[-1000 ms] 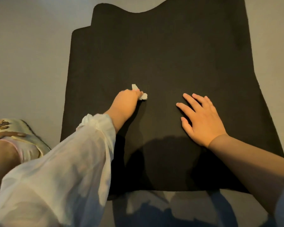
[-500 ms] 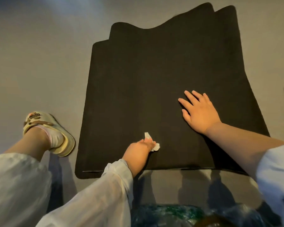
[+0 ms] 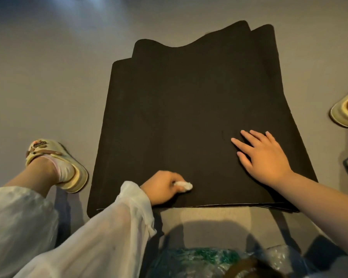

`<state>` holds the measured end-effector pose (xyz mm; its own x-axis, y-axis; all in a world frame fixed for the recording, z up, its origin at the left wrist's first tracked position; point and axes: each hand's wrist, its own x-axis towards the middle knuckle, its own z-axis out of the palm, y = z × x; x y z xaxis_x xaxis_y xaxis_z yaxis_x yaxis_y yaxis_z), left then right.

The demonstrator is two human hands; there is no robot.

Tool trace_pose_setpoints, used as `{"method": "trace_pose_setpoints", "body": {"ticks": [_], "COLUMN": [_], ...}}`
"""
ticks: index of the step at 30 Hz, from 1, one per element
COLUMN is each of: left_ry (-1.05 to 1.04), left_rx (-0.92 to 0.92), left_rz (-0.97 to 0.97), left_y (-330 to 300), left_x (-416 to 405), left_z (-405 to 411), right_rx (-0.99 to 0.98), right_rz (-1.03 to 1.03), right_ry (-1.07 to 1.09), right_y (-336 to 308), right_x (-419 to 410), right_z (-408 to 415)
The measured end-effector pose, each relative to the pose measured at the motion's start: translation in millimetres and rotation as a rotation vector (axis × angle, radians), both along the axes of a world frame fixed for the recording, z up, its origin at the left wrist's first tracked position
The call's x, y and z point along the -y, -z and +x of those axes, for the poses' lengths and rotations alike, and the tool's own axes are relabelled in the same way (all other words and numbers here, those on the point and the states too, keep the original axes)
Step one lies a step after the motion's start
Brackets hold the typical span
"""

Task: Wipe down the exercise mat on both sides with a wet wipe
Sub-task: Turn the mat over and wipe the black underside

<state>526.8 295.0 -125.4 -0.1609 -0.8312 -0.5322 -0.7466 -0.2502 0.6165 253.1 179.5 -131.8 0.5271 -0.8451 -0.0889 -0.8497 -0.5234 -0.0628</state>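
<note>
Mat (image 3: pixel 189 117): black, lying flat on the grey floor (image 3: pixel 48 77), its far end folded over in wavy layers and its near edge running just ahead of the person. Left of the mat, a foot in a cream sandal (image 3: pixel 58 167) stands on the floor, close beside the mat's left edge. The left hand (image 3: pixel 161 187), emerging from a sheer white sleeve (image 3: pixel 109 227), rests on the mat near its front edge; its fingers (image 3: pixel 174 178) are curled and pinch a crumpled white wipe (image 3: pixel 184 185), which touches the mat surface. Right of it, the right hand (image 3: pixel 263 155) lies palm down on the mat, fingers straight and slightly spread, pressing flat toward the right edge. At the far right, a second sandal (image 3: pixel 346 111) is partly cut off by the frame, apart from the mat. At the bottom, crinkled clear-green plastic (image 3: pixel 199 259) lies nearest the viewer.
</note>
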Motion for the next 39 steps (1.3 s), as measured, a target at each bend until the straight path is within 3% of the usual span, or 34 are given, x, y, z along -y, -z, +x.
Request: {"method": "trace_pose_setpoints", "body": {"ticks": [4,7,10,22,32,39], "left_ry": [-0.299,-0.384,-0.463,-0.529,-0.339,-0.447], "left_rx": [-0.065,0.054,0.049,0.172,0.096,-0.106], "left_rz": [-0.14,-0.35,-0.388,-0.543,-0.439,-0.332], "left_y": [-8,-12,-13,21,40,25], "left_x": [34,68,108,242,202,110], "left_z": [1,1,-1,-8,-13,-40], "right_rx": [-0.022,-0.017,-0.009,0.093,0.118,0.096], "right_rz": [0.033,0.036,0.04,-0.075,-0.047,-0.049], "right_ry": [0.005,0.019,0.035,-0.008,0.012,0.032], "right_y": [13,21,26,30,30,28], "right_x": [-6,-8,-7,-1,0,-2], "right_z": [-1,0,0,2,1,3]}}
